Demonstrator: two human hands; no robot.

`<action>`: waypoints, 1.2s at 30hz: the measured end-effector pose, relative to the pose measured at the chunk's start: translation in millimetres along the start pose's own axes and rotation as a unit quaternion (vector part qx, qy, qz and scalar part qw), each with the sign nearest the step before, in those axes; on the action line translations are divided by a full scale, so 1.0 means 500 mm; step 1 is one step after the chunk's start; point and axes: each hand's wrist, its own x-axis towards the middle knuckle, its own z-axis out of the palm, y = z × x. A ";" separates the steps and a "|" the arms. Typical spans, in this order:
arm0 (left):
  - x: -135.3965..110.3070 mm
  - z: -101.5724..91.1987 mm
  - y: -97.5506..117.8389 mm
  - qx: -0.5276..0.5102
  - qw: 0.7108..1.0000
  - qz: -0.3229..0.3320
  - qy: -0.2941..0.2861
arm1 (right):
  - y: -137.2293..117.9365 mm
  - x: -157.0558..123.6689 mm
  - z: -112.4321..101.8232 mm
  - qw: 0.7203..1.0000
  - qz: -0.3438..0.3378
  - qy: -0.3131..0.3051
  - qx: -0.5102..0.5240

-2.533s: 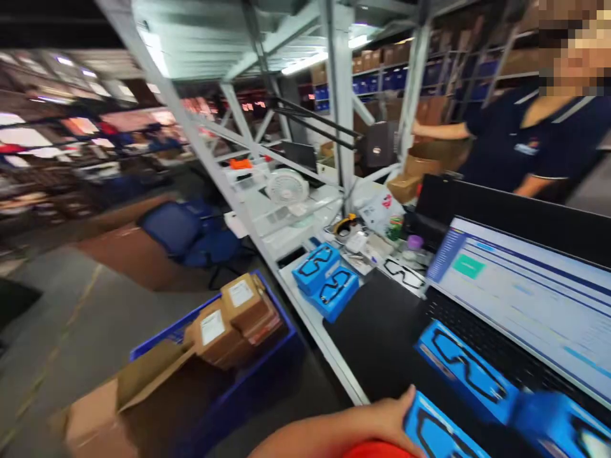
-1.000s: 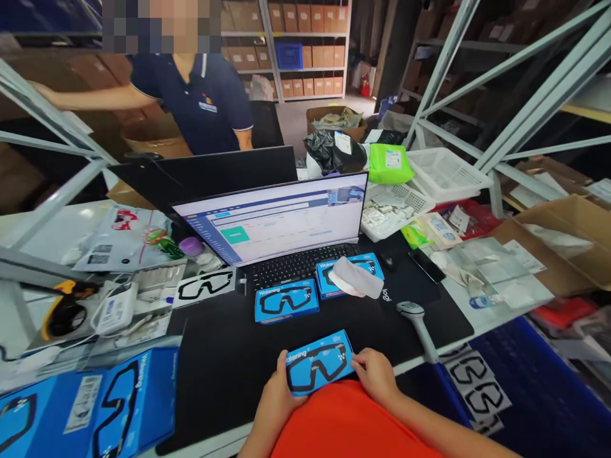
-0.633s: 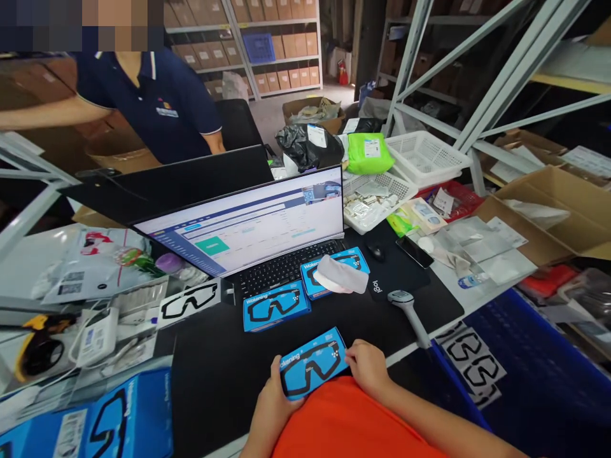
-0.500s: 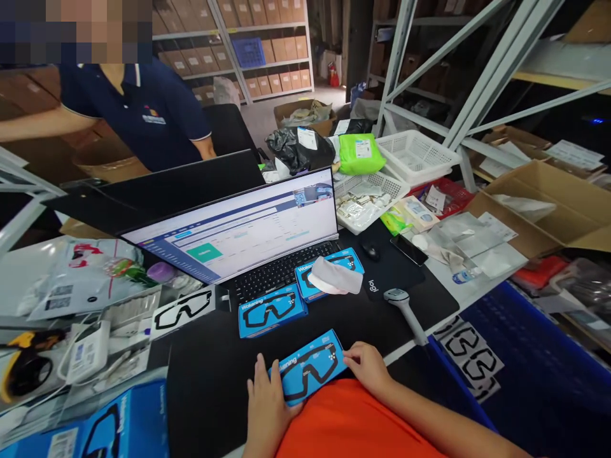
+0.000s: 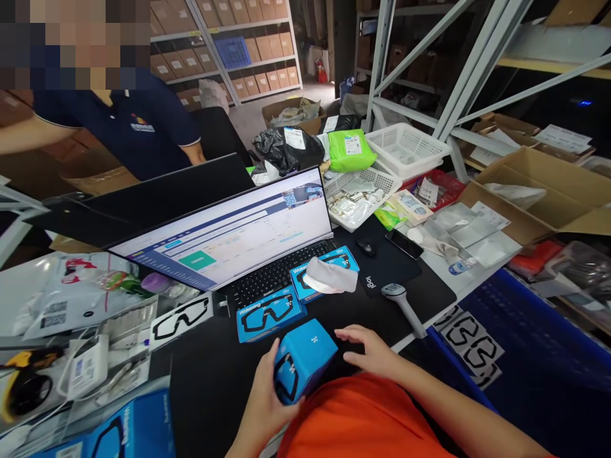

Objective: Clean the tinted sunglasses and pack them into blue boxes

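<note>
A blue goggles box [image 5: 308, 350] stands tilted at the table's front edge, its plain side with a small white logo turned up. My left hand [image 5: 267, 397] grips it at the left, thumb low and fingers behind. To the right of the box, my right hand [image 5: 365, 346] is apart from it, fingers spread and holding nothing. Just beyond lie two more blue boxes printed with black goggles, the nearer box [image 5: 270, 313] and the farther box [image 5: 341, 257]. A crumpled white cloth or paper [image 5: 331, 277] rests on the farther one.
Behind the boxes are a keyboard [image 5: 262, 270] and a monitor [image 5: 238, 235]. A barcode scanner [image 5: 403, 308], mouse [image 5: 366, 247] and phone [image 5: 403, 244] lie right. A blue crate [image 5: 539, 324] sits below the table's right edge. Across the table stands a person in a dark shirt [image 5: 147, 127].
The box has turned in my left hand, from its goggles face up to its plain side up. My right hand has let go and opened. The view has shifted slightly.
</note>
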 end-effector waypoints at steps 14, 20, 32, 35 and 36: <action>-0.086 -0.156 0.116 -0.361 0.896 -0.120 0.227 | -0.260 0.149 0.098 0.942 -0.261 -0.196 0.078; -0.104 -0.169 0.183 -0.376 0.885 -0.097 0.258 | -0.282 0.156 0.118 0.930 -0.148 -0.269 0.203; -0.134 -0.132 0.137 -0.299 0.894 -0.152 0.297 | -0.249 0.116 0.135 0.941 -0.080 -0.264 0.196; -0.135 -0.135 0.123 -0.301 0.894 -0.147 0.298 | -0.250 0.117 0.139 0.945 -0.064 -0.281 0.153; -0.136 -0.137 0.122 -0.306 0.892 -0.144 0.301 | -0.252 0.117 0.138 0.946 -0.061 -0.290 0.135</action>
